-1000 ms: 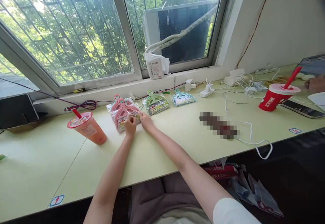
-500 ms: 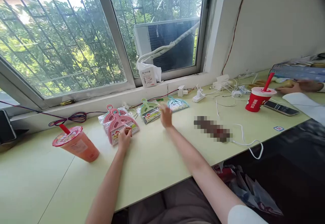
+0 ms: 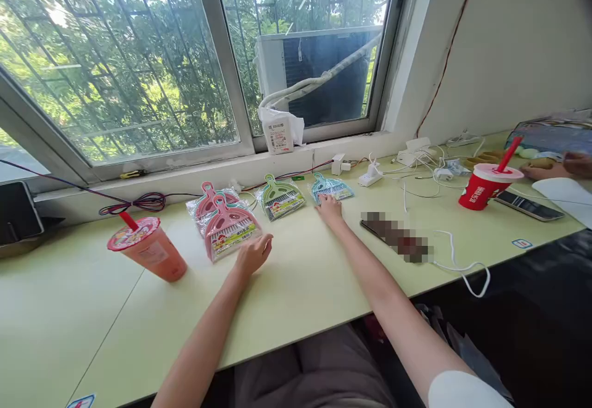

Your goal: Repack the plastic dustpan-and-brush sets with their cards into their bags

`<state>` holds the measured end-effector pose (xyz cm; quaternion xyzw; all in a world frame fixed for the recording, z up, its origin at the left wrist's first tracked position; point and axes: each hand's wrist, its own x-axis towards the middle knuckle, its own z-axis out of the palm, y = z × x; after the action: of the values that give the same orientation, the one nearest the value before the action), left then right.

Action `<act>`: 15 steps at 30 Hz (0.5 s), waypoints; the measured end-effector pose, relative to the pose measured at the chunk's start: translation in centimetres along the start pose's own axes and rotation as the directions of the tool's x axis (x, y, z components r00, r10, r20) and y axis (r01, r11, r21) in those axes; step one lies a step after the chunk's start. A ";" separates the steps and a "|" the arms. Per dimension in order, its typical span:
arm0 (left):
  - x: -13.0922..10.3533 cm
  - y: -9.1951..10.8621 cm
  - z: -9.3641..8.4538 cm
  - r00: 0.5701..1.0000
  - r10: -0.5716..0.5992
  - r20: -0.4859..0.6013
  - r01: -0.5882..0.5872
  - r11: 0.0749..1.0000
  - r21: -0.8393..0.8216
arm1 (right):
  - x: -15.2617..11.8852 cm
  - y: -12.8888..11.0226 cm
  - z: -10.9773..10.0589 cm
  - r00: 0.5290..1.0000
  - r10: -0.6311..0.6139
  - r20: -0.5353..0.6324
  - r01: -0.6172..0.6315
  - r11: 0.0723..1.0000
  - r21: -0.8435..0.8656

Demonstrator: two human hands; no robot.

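Observation:
Two pink dustpan-and-brush sets (image 3: 231,230) in clear wrap overlap at the left. My left hand (image 3: 253,254) rests on the table by the front pink set's lower right corner, fingers loosely bent and nothing visible in them. A green set (image 3: 283,201) lies in the middle, touched by neither hand. Farther right is a smaller-looking blue set (image 3: 333,188). The spread fingertips of my right hand (image 3: 330,209) lie at its lower left edge, partly covering it.
A drink cup (image 3: 155,252) with a red straw stands at left. A pixelated dark object (image 3: 398,237) with a white cable lies at right, near a red cup (image 3: 485,187) and a phone (image 3: 530,204). Chargers (image 3: 370,175) line the back. Another person's hand (image 3: 546,167) is at far right.
My right hand has moved right, from beside the green set to the blue set. My left hand has shifted right, off the pink set's front edge. The camera view has turned slightly.

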<state>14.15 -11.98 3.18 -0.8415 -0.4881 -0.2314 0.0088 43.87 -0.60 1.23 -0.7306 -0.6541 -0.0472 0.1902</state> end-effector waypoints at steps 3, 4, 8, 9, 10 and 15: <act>0.0 -0.5 0.2 0.995 0.049 -0.084 -0.047 0.999 0.022 | -1.5 -0.3 -1.2 0.999 0.040 0.034 -0.036 0.994 -0.100; 0.0 -0.6 0.3 0.991 0.068 -0.115 -0.066 0.997 0.025 | -2.1 -0.3 -1.6 0.997 0.055 0.058 -0.047 0.991 -0.127; 0.0 -0.6 0.6 0.965 0.109 -0.240 -0.113 0.994 -0.004 | -4.1 0.0 -3.1 0.993 0.042 0.108 -0.023 0.985 -0.172; 0.0 -0.5 0.6 0.956 0.094 -0.277 -0.105 0.994 -0.025 | -4.5 0.1 -3.3 0.994 0.032 0.109 -0.012 0.984 -0.175; 0.0 -0.3 0.6 0.946 0.071 -0.316 -0.092 0.994 -0.052 | -4.7 0.2 -3.4 0.994 0.030 0.107 -0.010 0.984 -0.178; -0.2 0.4 0.6 0.903 -0.046 -0.427 -0.048 0.977 -0.207 | -4.8 0.0 -3.1 0.998 0.058 0.030 -0.053 0.988 -0.147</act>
<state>14.65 -12.24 2.70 -0.7662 -0.4462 -0.4618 0.0264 43.77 -6.21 2.57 -0.7611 -0.6315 -0.0773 0.1260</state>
